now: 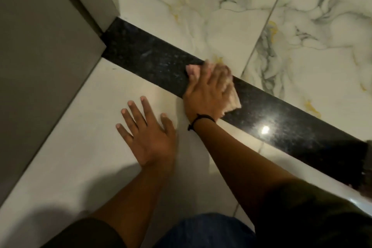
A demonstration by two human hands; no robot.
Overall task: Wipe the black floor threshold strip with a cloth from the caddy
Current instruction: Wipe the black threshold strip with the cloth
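Black polished stone threshold strip (141, 56): runs from 10 o'clock to 4 o'clock, between marbled tiles (221, 6) and plain pale tiles (90, 106).
Right hand (205, 94): pressed flat on crumpled pale cloth (233, 100), mid-strip; fingers blurred.
Left hand (149, 135): fingers spread, empty, flat on the plain tiles at 7 o'clock of the cloth.
Open strip: bare toward both ends.

Right hand (205, 94) pressing cloth (231, 100) on black threshold strip (141, 56), left hand (147, 137) flat (plain tile)
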